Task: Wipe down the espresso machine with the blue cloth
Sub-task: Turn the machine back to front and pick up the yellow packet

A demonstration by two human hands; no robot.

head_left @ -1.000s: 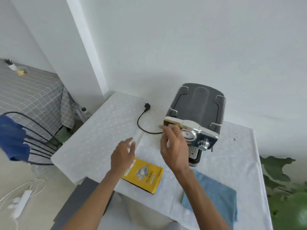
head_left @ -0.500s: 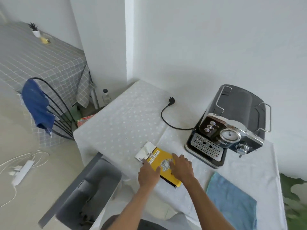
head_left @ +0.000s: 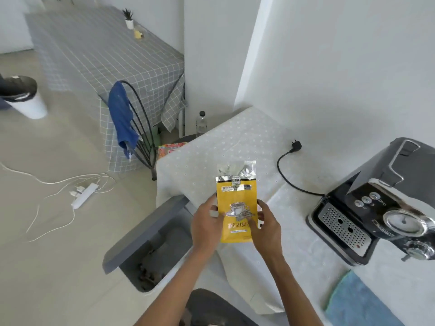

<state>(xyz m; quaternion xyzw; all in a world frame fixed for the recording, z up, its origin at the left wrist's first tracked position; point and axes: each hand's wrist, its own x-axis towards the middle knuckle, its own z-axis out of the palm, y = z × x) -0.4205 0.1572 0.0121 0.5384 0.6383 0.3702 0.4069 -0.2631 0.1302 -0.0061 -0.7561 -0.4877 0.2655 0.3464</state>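
Observation:
The black and chrome espresso machine (head_left: 381, 205) stands at the right on the white-clothed table (head_left: 235, 142). The folded blue cloth (head_left: 357, 302) lies flat near the table's front right corner, untouched. A yellow coffee bag (head_left: 236, 203) with a torn silver top is lifted above the table's front edge. My left hand (head_left: 204, 228) grips its left side and my right hand (head_left: 267, 228) grips its right side. Both hands are well left of the machine and the cloth.
An open grey bin (head_left: 146, 245) sits on the floor below the table's front left edge. The machine's black cord and plug (head_left: 295, 147) lie on the table. A wire chair with a dark blue garment (head_left: 122, 118), a checked table, a power strip (head_left: 83, 195) and a bottle are to the left.
My hands left the machine, came down onto the yellow bag and have lifted it off the table, upright. The view has swung left and down toward the bin.

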